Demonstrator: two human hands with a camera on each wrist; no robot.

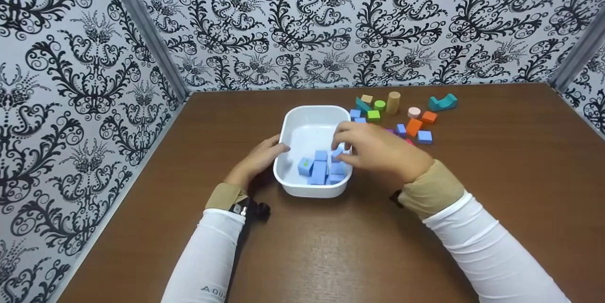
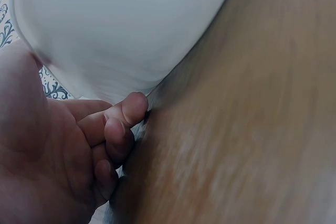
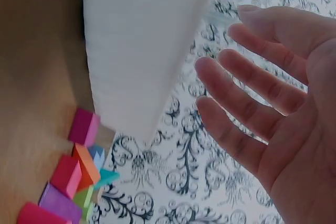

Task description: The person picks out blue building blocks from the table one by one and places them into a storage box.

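A white plastic container [image 1: 314, 192] stands on the table with several blue blocks [image 1: 319, 170] in its near half. At its left side my left hand [image 1: 260, 157] holds the wall, thumb over the rim. In the left wrist view, the fingers [image 2: 119, 132] of that hand bend beside the container's outer wall [image 2: 121, 30]. Over the right rim is my right hand [image 1: 373, 147], its fingertips above a tilted blue block [image 1: 336, 153]. The right wrist view shows the fingers [image 3: 236, 98] spread loosely, with nothing between them and the thumb.
To the container's right and behind the right hand lie loose blocks: an orange block [image 1: 414, 127], a blue block [image 1: 424, 137], a green block [image 1: 373, 115], a wooden cylinder [image 1: 393, 103] and a teal curved block [image 1: 443, 102]. Patterned walls [image 1: 312, 29] border the brown table [image 1: 302, 246].
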